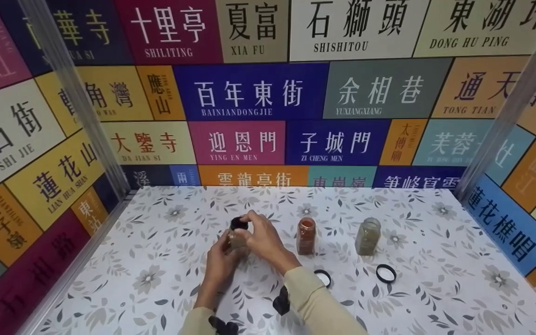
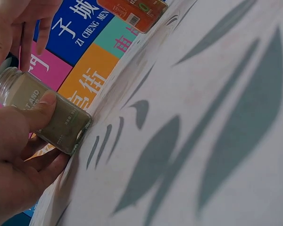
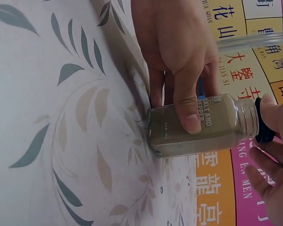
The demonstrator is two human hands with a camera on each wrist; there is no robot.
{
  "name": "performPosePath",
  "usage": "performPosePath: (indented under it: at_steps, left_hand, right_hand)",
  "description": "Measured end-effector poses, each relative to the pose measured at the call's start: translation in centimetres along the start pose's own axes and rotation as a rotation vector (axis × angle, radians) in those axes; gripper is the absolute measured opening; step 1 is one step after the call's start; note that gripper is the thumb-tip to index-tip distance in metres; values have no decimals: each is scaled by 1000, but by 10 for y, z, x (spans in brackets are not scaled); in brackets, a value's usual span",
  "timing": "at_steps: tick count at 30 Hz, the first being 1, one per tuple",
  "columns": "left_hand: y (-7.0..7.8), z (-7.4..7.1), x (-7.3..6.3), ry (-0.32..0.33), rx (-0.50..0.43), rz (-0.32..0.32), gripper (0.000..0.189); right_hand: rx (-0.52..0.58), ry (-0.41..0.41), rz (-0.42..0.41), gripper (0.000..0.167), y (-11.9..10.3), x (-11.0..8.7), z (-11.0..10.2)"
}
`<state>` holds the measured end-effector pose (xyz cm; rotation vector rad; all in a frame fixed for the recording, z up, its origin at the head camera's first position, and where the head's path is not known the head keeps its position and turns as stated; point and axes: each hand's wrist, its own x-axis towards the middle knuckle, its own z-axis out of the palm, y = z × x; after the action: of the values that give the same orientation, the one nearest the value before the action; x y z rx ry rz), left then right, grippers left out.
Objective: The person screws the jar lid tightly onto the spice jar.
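A square glass jar (image 3: pixel 221 125) labelled "SALT AND PEPPER", filled with grey-brown powder, stands upright on the table. My left hand (image 1: pixel 219 264) grips its body, the thumb lying across the label in both wrist views. At the jar's mouth is a black lid (image 3: pixel 262 120), pinched by my right hand (image 1: pixel 266 239). Glass screw threads show below the lid, which looks slightly raised. To the right stand an open jar of red-orange powder (image 1: pixel 306 238) and an open jar of grey-brown powder (image 1: pixel 367 238).
Two black-rimmed lids lie on the table, one lid (image 1: pixel 322 278) near the right sleeve and another lid (image 1: pixel 385 273) farther right. The table (image 1: pixel 435 298) has a floral covering. Behind it rises a wall of coloured signs (image 1: pixel 249 93), with clear upright posts (image 1: pixel 86 107) at the sides.
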<state>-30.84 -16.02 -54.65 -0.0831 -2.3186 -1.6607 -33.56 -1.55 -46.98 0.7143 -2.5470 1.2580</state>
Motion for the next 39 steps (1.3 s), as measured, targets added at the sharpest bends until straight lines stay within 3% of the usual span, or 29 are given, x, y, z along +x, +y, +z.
performPosePath:
  at_steps: [5, 10, 16, 28, 34, 39]
  left_hand:
    - [0, -1, 2, 7, 31, -15, 67]
    - [1, -1, 4, -17, -8, -22, 71]
    - [4, -4, 5, 11, -16, -26, 69]
    - [4, 1, 6, -4, -19, -32, 69]
    - [0, 2, 4, 11, 17, 8, 67]
    - [-1, 1, 2, 11, 11, -24, 68]
  right_hand:
    - [-4, 23, -32, 27, -2, 2, 3]
    - [-20, 31, -22, 26, -1, 5, 5]
    - [-36, 11, -2, 27, -3, 8, 5]
    - [-174, 57, 46, 38, -4, 11, 5]
    - [-76, 66, 20, 41, 2, 7, 6]
    - [139, 30, 44, 40, 9, 4, 6]
